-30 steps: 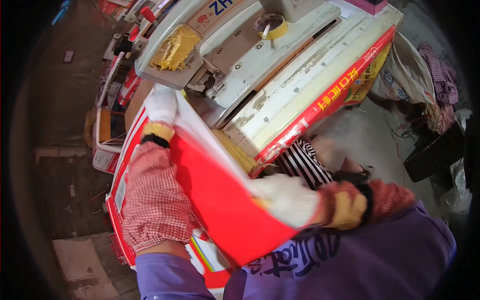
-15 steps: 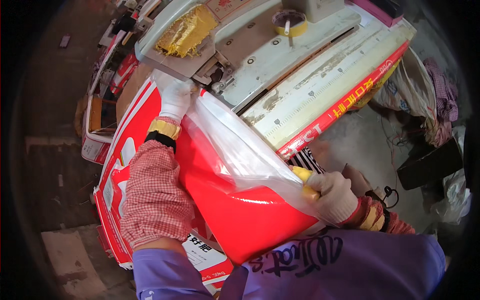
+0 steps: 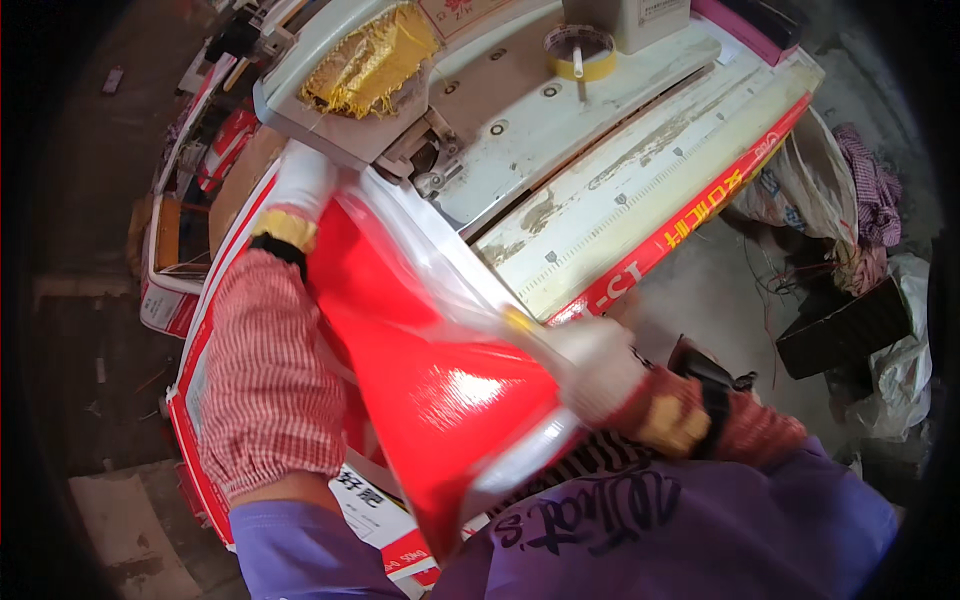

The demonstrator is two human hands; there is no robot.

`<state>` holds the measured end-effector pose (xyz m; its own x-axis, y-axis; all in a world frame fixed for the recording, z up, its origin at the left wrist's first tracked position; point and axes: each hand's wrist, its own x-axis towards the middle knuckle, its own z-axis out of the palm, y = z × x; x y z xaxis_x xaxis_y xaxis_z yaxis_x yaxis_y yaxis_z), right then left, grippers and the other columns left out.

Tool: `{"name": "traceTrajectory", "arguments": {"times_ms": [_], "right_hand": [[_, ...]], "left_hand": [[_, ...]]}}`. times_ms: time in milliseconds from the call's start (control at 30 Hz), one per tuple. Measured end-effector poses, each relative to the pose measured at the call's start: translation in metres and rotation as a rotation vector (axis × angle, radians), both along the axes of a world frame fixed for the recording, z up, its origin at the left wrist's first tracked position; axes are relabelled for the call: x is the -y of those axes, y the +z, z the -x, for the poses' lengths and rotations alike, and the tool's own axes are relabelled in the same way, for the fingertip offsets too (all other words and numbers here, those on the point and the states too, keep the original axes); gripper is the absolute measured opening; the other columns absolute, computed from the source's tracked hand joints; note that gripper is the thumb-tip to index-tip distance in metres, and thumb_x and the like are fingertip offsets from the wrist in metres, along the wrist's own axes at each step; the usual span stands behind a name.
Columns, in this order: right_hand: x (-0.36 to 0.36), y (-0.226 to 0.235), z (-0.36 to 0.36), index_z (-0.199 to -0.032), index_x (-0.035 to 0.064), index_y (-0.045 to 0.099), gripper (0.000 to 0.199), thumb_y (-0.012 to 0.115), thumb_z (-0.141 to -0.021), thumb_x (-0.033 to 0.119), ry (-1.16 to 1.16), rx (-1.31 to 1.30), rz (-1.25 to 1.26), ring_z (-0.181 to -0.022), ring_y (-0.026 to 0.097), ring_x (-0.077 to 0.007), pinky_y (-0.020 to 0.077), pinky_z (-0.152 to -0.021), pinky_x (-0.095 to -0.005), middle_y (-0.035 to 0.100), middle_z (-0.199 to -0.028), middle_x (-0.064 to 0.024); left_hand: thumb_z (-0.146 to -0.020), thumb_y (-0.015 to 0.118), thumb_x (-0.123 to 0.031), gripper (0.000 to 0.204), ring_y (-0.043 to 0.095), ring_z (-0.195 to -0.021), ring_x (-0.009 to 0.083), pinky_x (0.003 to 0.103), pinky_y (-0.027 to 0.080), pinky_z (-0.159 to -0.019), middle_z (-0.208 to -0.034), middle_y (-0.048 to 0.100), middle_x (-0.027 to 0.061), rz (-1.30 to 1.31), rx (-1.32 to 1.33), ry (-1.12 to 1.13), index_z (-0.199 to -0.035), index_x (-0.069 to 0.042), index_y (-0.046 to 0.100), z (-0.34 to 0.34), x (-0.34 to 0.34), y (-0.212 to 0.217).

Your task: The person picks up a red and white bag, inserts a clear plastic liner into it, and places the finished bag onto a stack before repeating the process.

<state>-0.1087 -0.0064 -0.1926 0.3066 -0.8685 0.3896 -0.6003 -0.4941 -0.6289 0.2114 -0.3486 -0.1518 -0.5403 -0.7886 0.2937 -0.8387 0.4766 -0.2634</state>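
Left hand (image 3: 300,185), in a white glove, grips the far upper edge of the red bag (image 3: 440,400) beside the sewing machine (image 3: 520,110). Right hand (image 3: 600,365), also gloved, is closed on the bag's near right edge, close to the body. The bag, with its clear plastic liner (image 3: 430,260), is stretched diagonally between both hands, above the stack of red-and-white sacks (image 3: 200,360). Compared with the earlier frame, the bag is opened wider, and the right hand has drawn nearer the desk (image 3: 640,190) edge.
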Motion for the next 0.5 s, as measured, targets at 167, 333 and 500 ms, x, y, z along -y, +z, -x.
{"name": "traceTrajectory", "arguments": {"times_ms": [167,333,500], "right_hand": [[0.103,-0.036,-0.066,-0.088,0.0087,0.061,0.021,0.044,-0.085,0.022,-0.138,0.161,-0.193,-0.054,0.053,-0.0237,0.0436,-0.050,-0.0376,0.058,-0.072,-0.0109],[0.163,0.016,-0.088,-0.103,0.0081,0.062,0.032,0.046,-0.081,0.024,-0.241,-0.199,-0.121,-0.074,0.063,-0.0291,0.0511,-0.068,-0.0381,0.065,-0.088,-0.0147],[0.193,0.045,-0.018,-0.095,0.0096,0.066,0.027,0.054,-0.075,0.023,0.507,-0.468,-0.311,-0.076,0.063,-0.0299,0.0504,-0.067,-0.0392,0.065,-0.090,-0.0127]], "left_hand": [[-0.077,0.052,-0.017,0.019,0.059,-0.086,0.0327,0.040,0.047,-0.072,-0.090,0.062,0.0160,0.068,0.111,0.174,-0.092,-0.009,0.060,0.035,0.020,0.103],[-0.073,0.054,-0.015,0.017,0.059,-0.083,0.0337,0.043,0.047,-0.073,-0.087,0.062,0.0168,-0.064,0.390,0.282,-0.087,-0.009,0.062,0.079,-0.053,0.142],[-0.070,0.059,-0.008,0.009,0.059,-0.068,0.0309,0.039,0.047,-0.064,-0.070,0.062,0.0123,-0.287,0.501,-0.106,-0.078,-0.005,0.063,0.171,-0.193,0.146]]}}
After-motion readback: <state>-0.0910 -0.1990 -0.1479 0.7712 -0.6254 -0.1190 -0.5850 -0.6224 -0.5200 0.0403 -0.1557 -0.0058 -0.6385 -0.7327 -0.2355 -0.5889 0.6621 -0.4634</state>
